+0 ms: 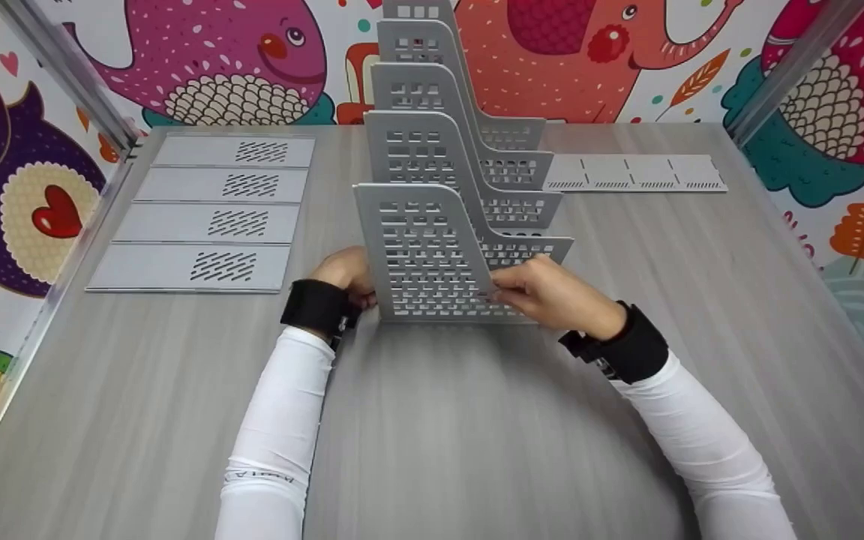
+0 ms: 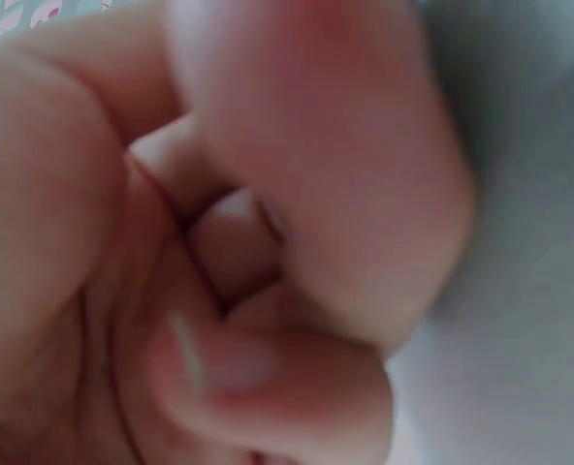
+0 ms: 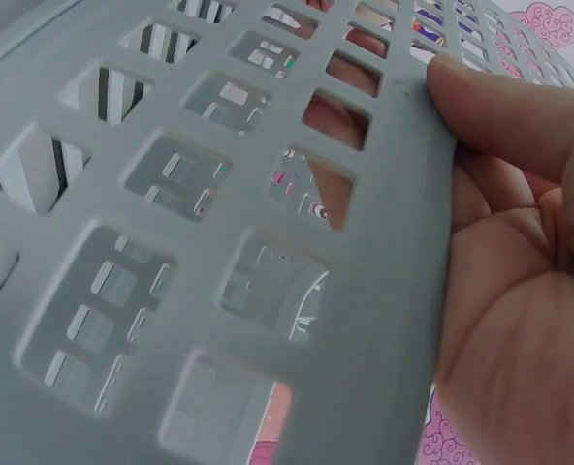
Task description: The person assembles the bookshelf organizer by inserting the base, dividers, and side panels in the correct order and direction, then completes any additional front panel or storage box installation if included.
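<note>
Gray rack [image 1: 436,259] upright between the hands. Right hand [image 1: 552,296] pinches its front sloping edge, thumb facing the person — presumably steadying it. Left hand [image 1: 348,274], fingers curled, at the rack's lower left — grip: cannot tell.

Left hand [image 2: 239,242] fills most of view, close up and soft. Fingers curl in toward a creased palm; one nail shows low down. Blurred grey surface [image 2: 534,252] at right. Pierced grey strip [image 2: 74,10], top left corner.
</note>
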The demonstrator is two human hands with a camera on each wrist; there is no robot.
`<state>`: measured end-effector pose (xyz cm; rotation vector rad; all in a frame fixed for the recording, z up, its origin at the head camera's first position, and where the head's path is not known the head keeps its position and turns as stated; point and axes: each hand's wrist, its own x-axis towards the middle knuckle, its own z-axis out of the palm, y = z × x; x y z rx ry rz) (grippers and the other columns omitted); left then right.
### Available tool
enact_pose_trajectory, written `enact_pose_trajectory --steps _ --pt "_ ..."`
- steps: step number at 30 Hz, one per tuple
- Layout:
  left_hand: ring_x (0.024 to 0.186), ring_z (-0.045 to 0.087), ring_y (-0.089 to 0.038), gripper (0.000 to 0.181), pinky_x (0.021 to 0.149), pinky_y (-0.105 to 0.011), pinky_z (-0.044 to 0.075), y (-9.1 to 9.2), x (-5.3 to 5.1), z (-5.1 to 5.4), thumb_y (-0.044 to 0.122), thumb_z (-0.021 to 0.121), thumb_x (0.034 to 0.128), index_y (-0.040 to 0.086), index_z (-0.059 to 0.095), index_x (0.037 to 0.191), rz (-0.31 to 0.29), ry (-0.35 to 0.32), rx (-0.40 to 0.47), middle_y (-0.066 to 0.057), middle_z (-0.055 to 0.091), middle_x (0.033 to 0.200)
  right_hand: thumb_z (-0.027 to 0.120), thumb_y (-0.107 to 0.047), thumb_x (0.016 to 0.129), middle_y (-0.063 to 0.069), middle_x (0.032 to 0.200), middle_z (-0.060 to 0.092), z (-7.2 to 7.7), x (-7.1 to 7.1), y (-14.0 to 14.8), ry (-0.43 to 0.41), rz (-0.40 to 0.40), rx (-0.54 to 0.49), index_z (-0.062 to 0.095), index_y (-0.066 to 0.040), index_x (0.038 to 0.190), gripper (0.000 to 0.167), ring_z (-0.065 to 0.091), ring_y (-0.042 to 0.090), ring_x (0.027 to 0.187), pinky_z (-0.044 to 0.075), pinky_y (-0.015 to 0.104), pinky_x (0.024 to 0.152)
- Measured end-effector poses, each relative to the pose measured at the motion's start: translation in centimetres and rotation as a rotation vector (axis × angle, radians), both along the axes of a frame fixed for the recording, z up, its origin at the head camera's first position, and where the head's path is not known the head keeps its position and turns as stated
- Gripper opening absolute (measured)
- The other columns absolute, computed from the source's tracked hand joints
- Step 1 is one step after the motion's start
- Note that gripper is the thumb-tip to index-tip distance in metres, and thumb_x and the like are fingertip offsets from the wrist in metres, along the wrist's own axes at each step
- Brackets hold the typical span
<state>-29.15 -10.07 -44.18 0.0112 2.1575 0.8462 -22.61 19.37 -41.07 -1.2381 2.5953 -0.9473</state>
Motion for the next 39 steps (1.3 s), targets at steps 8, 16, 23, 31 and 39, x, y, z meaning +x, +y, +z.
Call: enact_pose_trajectory --steps 8,16,23,31,39 --pt "0.040 0.049 -0.003 0.035 0.042 -0.017 0.043 -0.3 0.2 0.0 -0.007 0.046 0.0942 0.010 0.055 0.065 0.026 0.005 -0.013 0.005 0.055 0.048 0.066 -0.011 0.096 0.012 0.111 0.076 2.1 -0.8 2.4 -0.059 0.101 0.035 0.067 0.002 0.125 0.032 0.072 0.015 0.085 0.060 0.031 0.078" --pt "0.039 0.049 -0.003 0.033 0.042 -0.017 0.042 -0.1 0.2 -0.1 -0.005 0.047 0.0949 0.009 0.056 0.067 0.022 -0.006 -0.013 0.005 0.055 0.048 0.048 -0.013 0.106 0.010 0.095 0.073 2.7 -3.9 10.3 -0.357 -0.248 -0.249 0.062 0.006 0.128 0.032 0.073 0.013 0.085 0.059 0.022 0.083" --pt "0.040 0.048 -0.002 0.041 0.043 -0.015 0.042 0.0 0.3 -0.4 -0.001 0.048 0.0976 0.009 0.058 0.059 -0.035 -0.042 -0.028 0.005 0.055 0.048 0.067 -0.004 0.093 0.024 0.107 0.072 -2.1 -6.2 11.5 -0.384 -0.271 0.036 0.063 0.004 0.129 0.038 0.066 0.010 0.088 0.052 0.018 0.075" --pt "0.041 0.050 -0.005 0.038 0.045 -0.017 0.044 0.1 0.2 -0.7 0.000 0.049 0.0978 0.007 0.061 0.062 -0.041 -0.063 -0.025 0.003 0.056 0.049 0.072 -0.003 0.089 0.016 0.091 0.072 -3.8 -6.6 10.0 -0.362 -0.275 0.020 0.076 0.007 0.095 0.013 0.051 -0.001 0.067 0.041 0.015 0.059" --pt "0.046 0.057 -0.001 0.019 0.051 -0.015 0.049 -2.0 -0.9 -4.4 -0.003 0.055 0.0913 0.005 0.069 0.083 0.087 -0.173 0.216 0.006 0.063 0.056 0.066 -0.007 0.095 0.014 0.083 0.072 -0.8 -5.3 9.6 -0.309 -0.268 0.087 0.076 0.001 0.085 0.017 0.065 0.006 0.070 0.055 0.021 0.066"
